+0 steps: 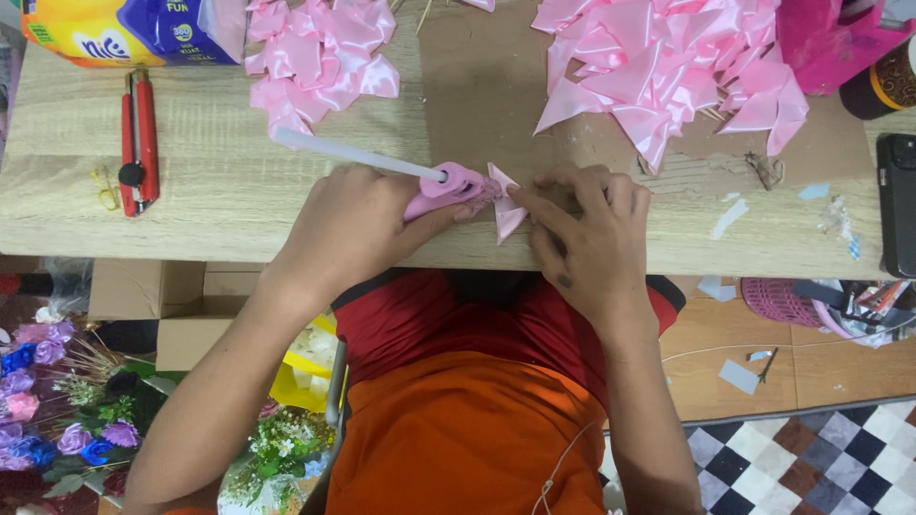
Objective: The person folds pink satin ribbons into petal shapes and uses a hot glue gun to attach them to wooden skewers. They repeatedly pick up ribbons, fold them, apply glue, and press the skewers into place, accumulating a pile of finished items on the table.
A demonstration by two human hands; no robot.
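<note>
My left hand (355, 221) grips a pink glue gun (447, 188) with a white glue stick (353, 154) poking out of its back toward the upper left. Its nozzle touches a small folded pink ribbon piece (507, 212) at the near edge of the wooden table (219, 191). My right hand (586, 231) pinches that ribbon piece from the right, with fingers curled over it. Part of the ribbon is hidden under my fingers.
Two heaps of folded pink ribbon pieces (320, 52) (668, 62) lie at the back of the table. A red utility knife (137, 138) lies at the left, a black phone (897, 202) at the right edge. Cardboard boxes (181, 315) and artificial flowers (57, 401) sit on the floor.
</note>
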